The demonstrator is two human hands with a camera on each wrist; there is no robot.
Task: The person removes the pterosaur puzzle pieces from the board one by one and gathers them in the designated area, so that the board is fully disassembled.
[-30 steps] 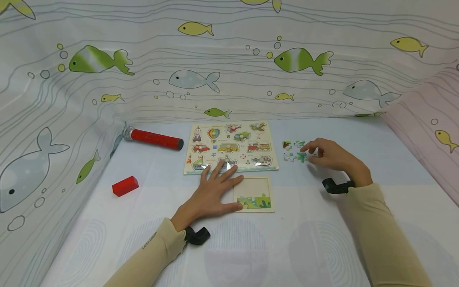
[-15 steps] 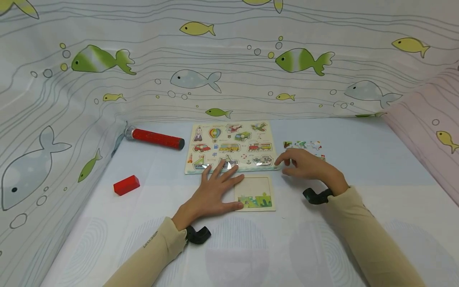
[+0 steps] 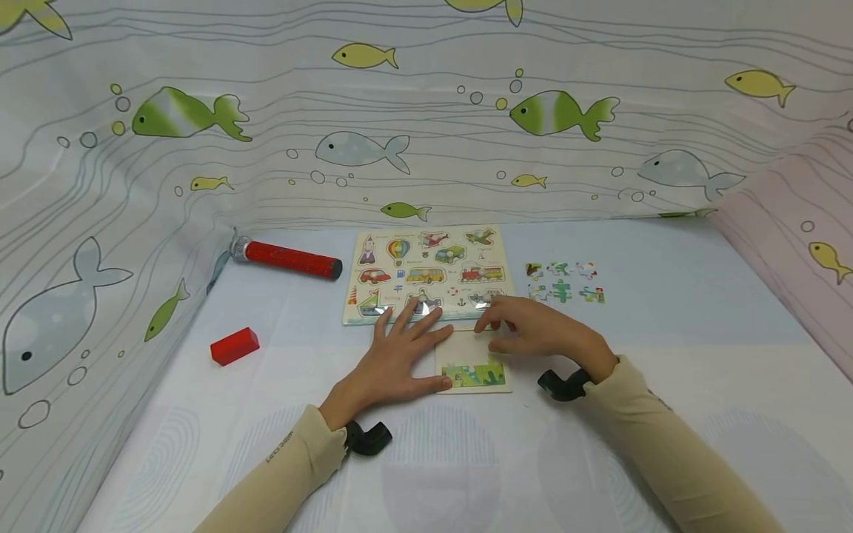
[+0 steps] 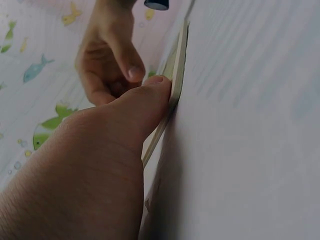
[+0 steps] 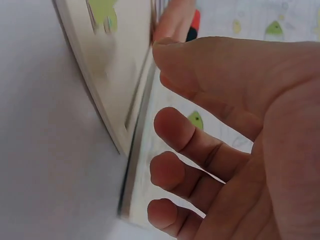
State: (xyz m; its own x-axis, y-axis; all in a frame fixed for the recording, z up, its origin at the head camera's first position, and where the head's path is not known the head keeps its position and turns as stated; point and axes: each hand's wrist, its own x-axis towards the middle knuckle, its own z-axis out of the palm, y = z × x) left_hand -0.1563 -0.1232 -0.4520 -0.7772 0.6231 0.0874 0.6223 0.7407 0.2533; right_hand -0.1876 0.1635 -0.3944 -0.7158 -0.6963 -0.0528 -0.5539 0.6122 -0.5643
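Fingers of the left hand (image 3: 393, 359) splay wide, gripping nothing, right of one red block (image 3: 235, 346) and one red cylinder (image 3: 289, 257), thumb on the left edge of one pale wooden tray (image 3: 463, 353), green puzzle strip (image 3: 474, 375) along its bottom, one vehicle board (image 3: 420, 259) behind. The right hand (image 3: 540, 329), fingers bent, can't tell if pinching anything, blocks the upper right corner; six loose pieces (image 3: 560, 291) lie beyond.

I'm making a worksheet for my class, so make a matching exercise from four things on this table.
1. red tube
2. loose pieces
3. left hand
4. small frame

A. spread wide
B. partly filled with green pieces
C. left of the large board
D. right of the large board

Pairs: 1-C, 2-D, 3-A, 4-B
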